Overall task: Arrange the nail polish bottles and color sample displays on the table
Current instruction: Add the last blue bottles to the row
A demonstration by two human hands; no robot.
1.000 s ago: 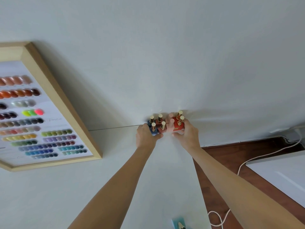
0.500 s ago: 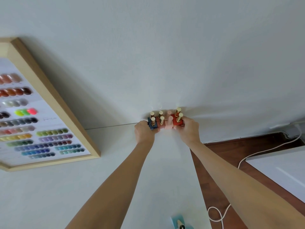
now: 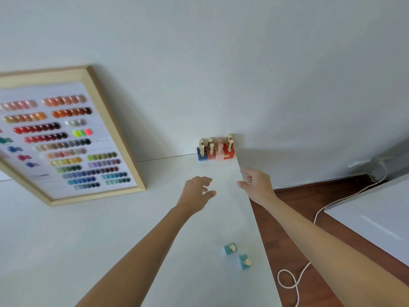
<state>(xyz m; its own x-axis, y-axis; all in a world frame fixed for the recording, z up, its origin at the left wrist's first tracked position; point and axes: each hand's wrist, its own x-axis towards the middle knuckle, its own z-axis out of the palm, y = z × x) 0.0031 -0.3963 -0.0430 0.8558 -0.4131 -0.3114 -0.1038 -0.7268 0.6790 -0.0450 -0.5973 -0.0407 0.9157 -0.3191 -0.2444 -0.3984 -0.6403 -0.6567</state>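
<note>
A tight cluster of nail polish bottles (image 3: pixel 215 151) with gold caps, blue, brown-red, pink and red, stands against the wall at the far right corner of the white table (image 3: pixel 110 235). My left hand (image 3: pixel 195 193) hovers open in front of it, fingers spread, holding nothing. My right hand (image 3: pixel 256 185) is open too, over the table's right edge, apart from the cluster. Two teal bottles (image 3: pixel 230 249) (image 3: pixel 244 261) stand nearer me by the right edge. A wood-framed colour sample display (image 3: pixel 66 138) leans against the wall at the left.
The table's right edge runs diagonally past my right hand, with brown wooden floor (image 3: pixel 294 218) beyond it. A white cable (image 3: pixel 294 282) loops on the floor. A white surface (image 3: pixel 374 218) lies at the far right.
Both hands have let go of the bottle cluster and pulled back towards me, opening. The view has tilted down, bringing the two teal bottles into sight.
</note>
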